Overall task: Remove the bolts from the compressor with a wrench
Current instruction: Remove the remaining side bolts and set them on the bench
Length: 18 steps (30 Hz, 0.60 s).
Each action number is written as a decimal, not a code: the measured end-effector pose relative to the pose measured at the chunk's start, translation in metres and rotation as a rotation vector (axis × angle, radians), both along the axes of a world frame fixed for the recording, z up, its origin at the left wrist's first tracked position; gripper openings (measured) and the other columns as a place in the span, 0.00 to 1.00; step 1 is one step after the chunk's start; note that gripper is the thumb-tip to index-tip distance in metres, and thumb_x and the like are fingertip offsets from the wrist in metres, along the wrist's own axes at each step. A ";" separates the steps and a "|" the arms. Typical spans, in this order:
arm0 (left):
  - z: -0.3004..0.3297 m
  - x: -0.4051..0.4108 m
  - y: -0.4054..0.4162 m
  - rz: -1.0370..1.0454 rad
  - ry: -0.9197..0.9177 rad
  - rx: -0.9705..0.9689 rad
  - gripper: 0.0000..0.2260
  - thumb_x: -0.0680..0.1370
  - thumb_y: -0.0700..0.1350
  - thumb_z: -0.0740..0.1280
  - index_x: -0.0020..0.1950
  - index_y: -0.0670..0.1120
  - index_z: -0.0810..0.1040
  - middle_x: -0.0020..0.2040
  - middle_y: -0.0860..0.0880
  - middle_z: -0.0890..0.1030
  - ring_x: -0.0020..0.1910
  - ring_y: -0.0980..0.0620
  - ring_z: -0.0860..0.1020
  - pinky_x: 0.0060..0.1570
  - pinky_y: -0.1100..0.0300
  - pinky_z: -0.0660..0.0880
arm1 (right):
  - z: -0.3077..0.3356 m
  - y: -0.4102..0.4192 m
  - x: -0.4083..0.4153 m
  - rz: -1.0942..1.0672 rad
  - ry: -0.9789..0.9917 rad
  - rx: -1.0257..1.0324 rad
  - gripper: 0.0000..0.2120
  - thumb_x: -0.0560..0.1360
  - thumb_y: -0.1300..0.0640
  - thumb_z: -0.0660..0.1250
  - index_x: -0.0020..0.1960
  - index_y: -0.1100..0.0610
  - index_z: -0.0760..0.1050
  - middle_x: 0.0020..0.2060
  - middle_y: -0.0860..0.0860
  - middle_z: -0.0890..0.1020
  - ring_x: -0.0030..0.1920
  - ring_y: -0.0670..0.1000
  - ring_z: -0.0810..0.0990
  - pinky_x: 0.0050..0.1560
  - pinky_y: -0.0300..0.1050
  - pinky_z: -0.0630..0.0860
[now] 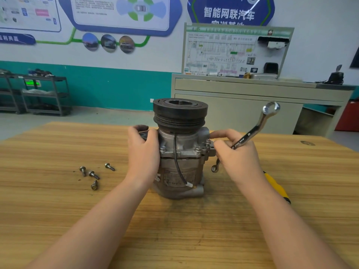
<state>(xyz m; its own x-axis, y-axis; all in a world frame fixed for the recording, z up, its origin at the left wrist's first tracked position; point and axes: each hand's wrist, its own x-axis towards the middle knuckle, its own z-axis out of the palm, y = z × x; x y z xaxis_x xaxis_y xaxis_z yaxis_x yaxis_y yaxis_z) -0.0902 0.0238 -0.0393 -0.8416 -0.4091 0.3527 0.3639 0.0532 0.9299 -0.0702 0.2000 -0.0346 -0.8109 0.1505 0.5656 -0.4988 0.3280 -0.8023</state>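
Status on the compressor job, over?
Left hand bracing compressor. Right hand holds wrench, off the bolts. Four bolts out on table; more still seated.

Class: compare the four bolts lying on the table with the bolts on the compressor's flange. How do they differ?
The loose bolts lie on their sides on the table, shanks showing; the flange bolts stand upright in the compressor, only heads and washers showing. Both sets look alike: silver hex heads with washers.
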 end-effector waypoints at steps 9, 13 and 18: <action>0.000 0.001 0.000 0.000 0.017 -0.004 0.11 0.81 0.46 0.61 0.62 0.46 0.69 0.54 0.49 0.76 0.51 0.56 0.74 0.45 0.64 0.68 | 0.000 -0.001 -0.001 0.000 -0.002 -0.005 0.09 0.74 0.62 0.67 0.39 0.50 0.78 0.17 0.44 0.67 0.23 0.47 0.66 0.25 0.34 0.68; 0.001 0.002 0.000 -0.004 0.016 -0.004 0.10 0.81 0.45 0.60 0.61 0.46 0.69 0.54 0.49 0.77 0.49 0.59 0.74 0.44 0.64 0.68 | 0.000 -0.003 0.001 0.014 -0.002 0.028 0.06 0.74 0.58 0.70 0.40 0.51 0.77 0.16 0.44 0.67 0.19 0.43 0.64 0.22 0.32 0.64; 0.001 0.003 0.000 -0.008 0.006 -0.003 0.10 0.81 0.46 0.60 0.62 0.46 0.69 0.56 0.47 0.76 0.53 0.54 0.74 0.47 0.61 0.68 | 0.002 -0.002 0.002 0.023 -0.005 0.003 0.07 0.75 0.61 0.68 0.42 0.49 0.79 0.16 0.43 0.66 0.21 0.43 0.63 0.25 0.32 0.67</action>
